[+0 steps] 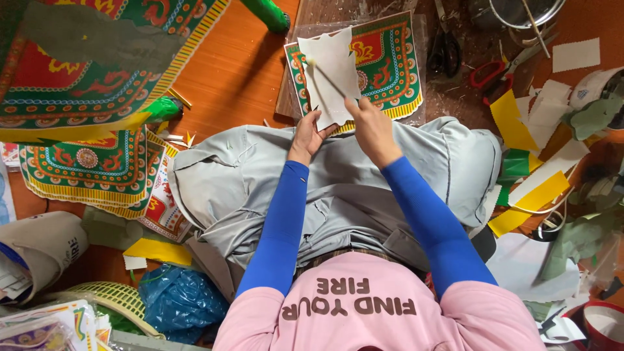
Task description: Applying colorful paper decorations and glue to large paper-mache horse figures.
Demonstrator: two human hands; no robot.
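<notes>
Head view: left hand [305, 134] fingers pinch white sheet [333, 71] bottom edge; right hand [372, 127] fingers grip thin stick [328, 78].

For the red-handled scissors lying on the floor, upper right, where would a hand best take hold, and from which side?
Take the red-handled scissors by the red loops at their near-left end, coming from above on the person's side. The loops lie flat and open on the floor, nearest the right hand, while the blades point away toward the metal bowl. A judgement only.
</notes>
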